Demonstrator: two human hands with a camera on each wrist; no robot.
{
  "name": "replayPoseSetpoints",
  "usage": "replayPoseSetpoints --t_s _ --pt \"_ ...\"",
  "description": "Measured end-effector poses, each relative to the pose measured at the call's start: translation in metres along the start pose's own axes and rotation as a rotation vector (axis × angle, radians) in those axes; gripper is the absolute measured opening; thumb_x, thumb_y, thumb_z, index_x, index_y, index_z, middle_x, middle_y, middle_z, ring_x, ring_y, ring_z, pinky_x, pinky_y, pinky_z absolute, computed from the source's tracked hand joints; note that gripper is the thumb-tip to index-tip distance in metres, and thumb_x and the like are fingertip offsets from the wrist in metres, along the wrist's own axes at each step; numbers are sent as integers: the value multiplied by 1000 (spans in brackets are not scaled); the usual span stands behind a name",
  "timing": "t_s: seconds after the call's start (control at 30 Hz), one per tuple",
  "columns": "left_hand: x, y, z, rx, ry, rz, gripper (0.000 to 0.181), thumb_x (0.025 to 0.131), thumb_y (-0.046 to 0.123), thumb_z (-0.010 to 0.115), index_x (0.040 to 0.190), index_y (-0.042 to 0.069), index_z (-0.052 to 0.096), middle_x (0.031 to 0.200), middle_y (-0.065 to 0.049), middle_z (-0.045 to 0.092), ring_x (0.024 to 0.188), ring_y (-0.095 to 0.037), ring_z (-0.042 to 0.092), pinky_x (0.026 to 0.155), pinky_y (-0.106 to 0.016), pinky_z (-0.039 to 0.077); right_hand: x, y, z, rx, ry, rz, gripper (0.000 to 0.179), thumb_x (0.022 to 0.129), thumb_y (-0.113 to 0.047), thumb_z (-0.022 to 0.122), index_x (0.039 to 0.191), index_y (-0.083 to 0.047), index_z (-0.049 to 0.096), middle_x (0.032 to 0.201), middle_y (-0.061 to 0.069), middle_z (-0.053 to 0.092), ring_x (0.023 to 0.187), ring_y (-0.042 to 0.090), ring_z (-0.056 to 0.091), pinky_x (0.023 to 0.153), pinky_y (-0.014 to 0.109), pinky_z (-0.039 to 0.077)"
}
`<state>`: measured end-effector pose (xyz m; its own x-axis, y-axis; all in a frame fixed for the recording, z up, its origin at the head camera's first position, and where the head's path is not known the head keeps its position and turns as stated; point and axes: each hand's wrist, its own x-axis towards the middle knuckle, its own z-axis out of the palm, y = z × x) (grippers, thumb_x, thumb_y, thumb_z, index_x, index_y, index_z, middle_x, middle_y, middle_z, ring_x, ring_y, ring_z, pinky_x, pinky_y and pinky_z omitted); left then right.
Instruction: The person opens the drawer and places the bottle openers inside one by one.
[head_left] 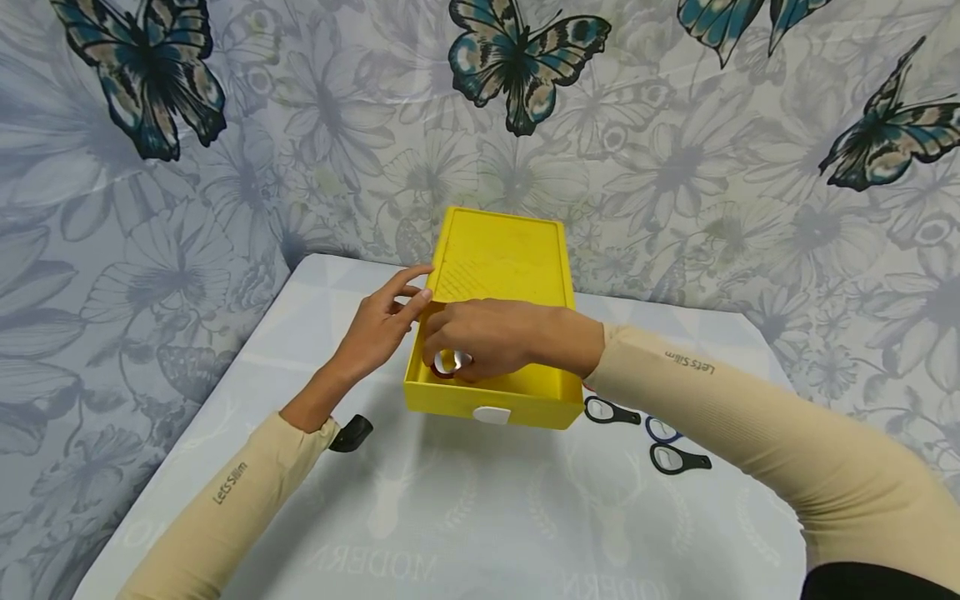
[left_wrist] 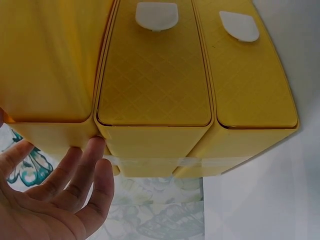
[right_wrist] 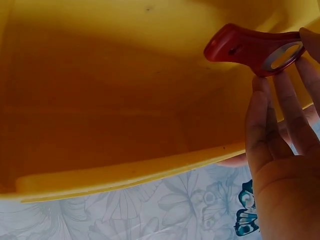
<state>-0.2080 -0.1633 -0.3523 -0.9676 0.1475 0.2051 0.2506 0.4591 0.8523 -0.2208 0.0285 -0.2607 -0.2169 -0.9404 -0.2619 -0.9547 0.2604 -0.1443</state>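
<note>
Currently, the right hand (head_left: pixel 487 337) pinches a glossy red, flat-handled tool with a metal-lined oval ring (right_wrist: pixel 240 47) between thumb and fingertips, holding it within the open yellow plastic drawer (head_left: pixel 442 398). That drawer juts towards the person from a yellow plastic drawer unit with a textured top (head_left: pixel 502 250), standing on the white printed bench (head_left: pixel 487 517); a rounded white pull tab (head_left: pixel 492 415) sits on its front. The left hand (head_left: pixel 375 329) is loosely spread, its fingertips touching the unit's outer side. From the left wrist, two closed yellow drawers (left_wrist: pixel 155 75) show alongside the open one. Right of the unit lie two black ring-ended tools (head_left: pixel 678 459) and a blue-rimmed one (head_left: pixel 662 430), partly hidden by the beige right sleeve (head_left: pixel 697 392). Butterfly-printed grey floral cloth (head_left: pixel 330 183) hangs behind.
</note>
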Motion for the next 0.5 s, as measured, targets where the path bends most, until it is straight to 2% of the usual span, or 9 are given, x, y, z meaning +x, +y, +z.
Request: replayPoseSetpoints --t_s 0.13,0.5 --pt "-1 1 0 4 0 -5 52 103 53 45 152 35 40 134 -13 60 100 -30 68 87 -46 57 0 -1 2 -5 2 11 21 95 -24 71 115 -19 71 121 -3 63 107 11 55 90 24 51" --pt "0 2 0 9 -5 -24 53 103 55 45 152 37 39 135 -12 59 100 -30 68 87 -47 55 -6 -5 3 6 15 57 27 96 -18 67 123 -22 71 123 -4 66 108 13 61 93 30 53"
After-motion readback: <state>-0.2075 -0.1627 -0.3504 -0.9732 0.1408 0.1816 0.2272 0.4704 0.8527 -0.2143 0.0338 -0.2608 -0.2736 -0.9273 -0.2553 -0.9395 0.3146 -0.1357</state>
